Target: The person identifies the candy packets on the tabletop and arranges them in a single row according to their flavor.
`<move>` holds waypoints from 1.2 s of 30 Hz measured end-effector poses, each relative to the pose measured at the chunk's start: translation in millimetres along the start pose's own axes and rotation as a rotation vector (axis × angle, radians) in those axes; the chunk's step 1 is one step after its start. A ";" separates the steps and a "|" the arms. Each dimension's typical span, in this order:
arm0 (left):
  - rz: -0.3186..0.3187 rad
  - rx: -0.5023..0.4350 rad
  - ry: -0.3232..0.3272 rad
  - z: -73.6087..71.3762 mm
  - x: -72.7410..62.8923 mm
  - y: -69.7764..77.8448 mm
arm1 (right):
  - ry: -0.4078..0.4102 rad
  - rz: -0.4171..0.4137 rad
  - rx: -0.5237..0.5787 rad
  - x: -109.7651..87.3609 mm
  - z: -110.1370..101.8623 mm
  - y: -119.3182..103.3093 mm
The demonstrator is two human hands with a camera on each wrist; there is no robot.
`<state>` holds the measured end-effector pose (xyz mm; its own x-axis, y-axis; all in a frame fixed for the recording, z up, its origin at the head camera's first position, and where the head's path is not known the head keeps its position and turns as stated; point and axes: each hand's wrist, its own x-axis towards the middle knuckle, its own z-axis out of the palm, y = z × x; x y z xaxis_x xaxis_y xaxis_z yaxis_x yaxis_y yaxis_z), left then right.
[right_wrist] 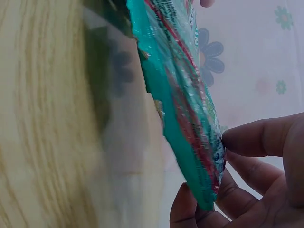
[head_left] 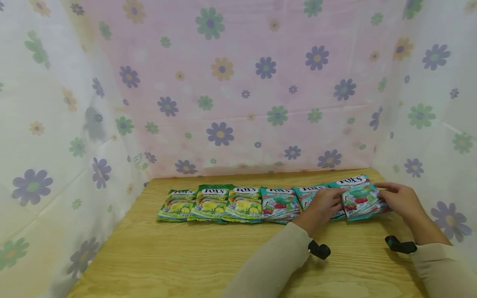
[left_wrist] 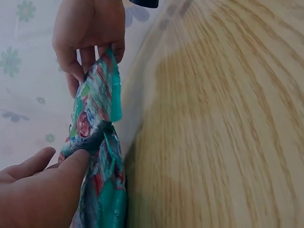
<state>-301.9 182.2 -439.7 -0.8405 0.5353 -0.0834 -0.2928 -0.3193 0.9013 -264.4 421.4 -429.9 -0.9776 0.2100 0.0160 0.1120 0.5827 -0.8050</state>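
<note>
Seven-odd glossy candy bags stand aside from exact tally as several in one row. At its right end, a teal Fox's Mint Blossom candy bag [head_left: 360, 196] is held between both hands, slightly tilted and overlapping its neighbour. My left hand [head_left: 323, 207] pinches its left edge, covering part of the teal bag [head_left: 305, 198] beneath. The right hand [head_left: 404, 203] grips the right edge; in the right wrist view its thumb and fingers [right_wrist: 256, 137] lie on opposite sides of the bag [right_wrist: 185, 123].
Another teal bag [head_left: 280, 205] lies left of the hands. Farther left are three green-yellow Fox's bags, including one [head_left: 243, 205] beside the teal group. The wooden table [head_left: 179, 256] meets floral cloth walls [head_left: 238, 91] at the back and sides.
</note>
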 end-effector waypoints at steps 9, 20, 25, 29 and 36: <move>-0.031 -0.049 -0.001 -8.0 1.9 -8.1 | -0.011 0.027 -0.003 3.1 9.3 9.9; -0.033 -0.043 -0.034 -6.0 1.1 -4.3 | -0.062 0.051 -0.005 5.1 10.9 14.1; -0.034 -0.077 -0.027 -3.0 2.4 -4.7 | -0.080 0.036 -0.021 3.8 9.3 15.5; -0.033 -0.084 -0.014 -0.8 3.9 -4.8 | -0.078 0.038 -0.045 5.8 6.9 15.8; -0.032 -0.036 -0.042 -7.7 -3.3 -0.7 | -0.099 0.040 -0.059 6.5 6.8 14.6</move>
<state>-302.4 174.6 -443.3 -0.8108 0.5778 -0.0935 -0.3359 -0.3286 0.8827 -270.3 426.0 -445.6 -0.9846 0.1573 -0.0765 0.1588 0.6215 -0.7671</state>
